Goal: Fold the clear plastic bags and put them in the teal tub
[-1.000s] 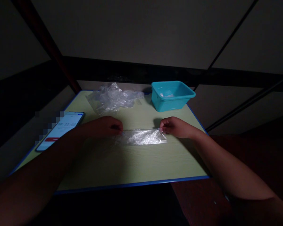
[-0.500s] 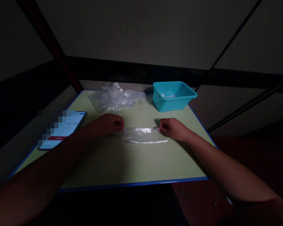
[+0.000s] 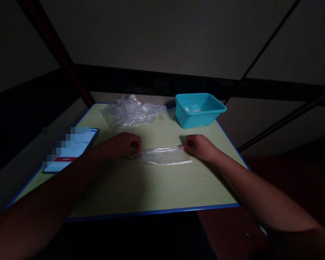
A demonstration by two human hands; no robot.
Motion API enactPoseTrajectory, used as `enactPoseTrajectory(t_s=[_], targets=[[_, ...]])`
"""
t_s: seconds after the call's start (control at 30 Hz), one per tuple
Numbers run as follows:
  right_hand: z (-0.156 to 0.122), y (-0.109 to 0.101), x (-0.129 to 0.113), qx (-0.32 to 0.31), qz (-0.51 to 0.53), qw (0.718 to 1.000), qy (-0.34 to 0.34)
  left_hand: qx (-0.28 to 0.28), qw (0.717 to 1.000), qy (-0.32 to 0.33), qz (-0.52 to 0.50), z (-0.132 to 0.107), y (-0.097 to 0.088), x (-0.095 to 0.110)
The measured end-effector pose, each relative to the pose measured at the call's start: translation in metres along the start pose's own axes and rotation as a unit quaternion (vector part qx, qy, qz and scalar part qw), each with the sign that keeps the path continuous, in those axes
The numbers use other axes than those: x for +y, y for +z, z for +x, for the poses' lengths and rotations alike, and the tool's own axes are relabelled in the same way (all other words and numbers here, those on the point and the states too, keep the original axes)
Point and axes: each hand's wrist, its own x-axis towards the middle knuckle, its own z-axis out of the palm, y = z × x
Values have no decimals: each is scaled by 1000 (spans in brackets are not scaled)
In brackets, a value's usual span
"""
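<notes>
A clear plastic bag point(image 3: 162, 156) lies flat in a narrow strip at the middle of the pale green table point(image 3: 141, 187). My left hand point(image 3: 123, 144) is closed in a pinch on the bag's left end. At the bag's right end, my right hand point(image 3: 199, 146) pinches its top corner. Both hands rest low on the tabletop, with the bag stretched between them.
A heap of crumpled clear plastic bags point(image 3: 131, 112) lies at the back of the table. To its right stands a teal plastic tub point(image 3: 199, 110) with something pale inside. A lit phone point(image 3: 70, 150) lies near the left edge. The surroundings are dark.
The bag has gone from a wider sheet to a narrower folded strip; my right hand moved slightly left and back, and both hands keep their pinch on its ends.
</notes>
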Motion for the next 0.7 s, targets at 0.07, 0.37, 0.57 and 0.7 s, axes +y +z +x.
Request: enactPoseTrajectory(t_s=[0.07, 0.37, 0.57, 0.7], targets=[[0, 1, 1, 4, -8, 1000, 4, -4, 1000, 2, -3, 0, 0, 0], [-7, 4, -5, 129, 7, 989, -78, -7, 1000, -10, 1, -1, 0, 3], [-27, 15, -25, 24, -54, 971, -233, -7, 1000, 3, -2, 0, 2, 2], [-28, 27, -25, -82, -105, 966, -220, -11, 1000, 2, 2, 0, 2, 2]])
